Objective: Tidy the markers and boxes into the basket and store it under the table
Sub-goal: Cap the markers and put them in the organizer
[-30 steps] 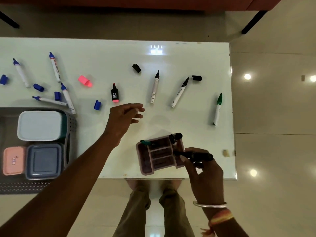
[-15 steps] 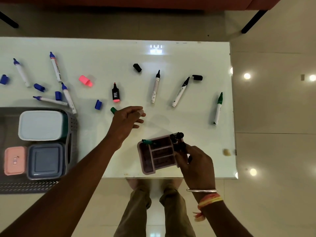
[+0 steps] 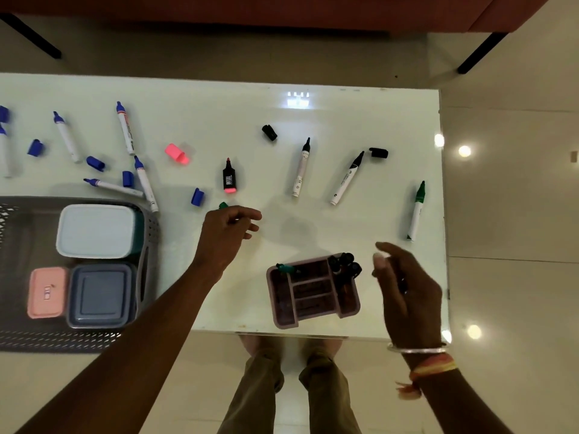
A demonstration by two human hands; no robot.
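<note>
The white tabletop (image 3: 219, 114) carries scattered uncapped markers and loose caps, a grey basket (image 3: 147, 261) at nine o'clock, and a pink organiser tray (image 3: 313, 296) at six.

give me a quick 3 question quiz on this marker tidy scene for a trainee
1. True or false: the basket already holds three lidded boxes.
2. What colour is the cap in the left hand? A) green B) pink C) black
3. Fill in: the right hand hovers open beside the ___ organiser tray.

Key:
1. True: a white box, a pink box and a grey box.
2. A
3. Pink
</note>
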